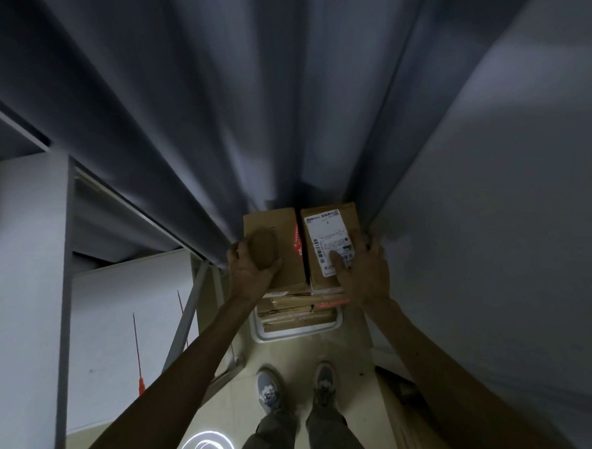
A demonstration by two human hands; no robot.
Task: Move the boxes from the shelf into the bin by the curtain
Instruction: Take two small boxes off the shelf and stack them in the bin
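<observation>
Two brown cardboard boxes sit side by side on top of a stack in the white bin (298, 333) at the foot of the grey curtain (248, 123). The left box (281, 225) has red tape along its right edge. The right box (347, 221) carries a white shipping label. My left hand (252, 271) grips the left box's near left corner, thumb on top. My right hand (365, 272) holds the right box's right side, with its thumb pressed on the label. More boxes (292, 310) lie underneath in the bin.
A white metal shelf unit (64, 270) stands at the left, with red cords hanging by it. A white wall (510, 213) closes in on the right. My two feet in grey shoes (296, 385) stand on the pale floor just before the bin.
</observation>
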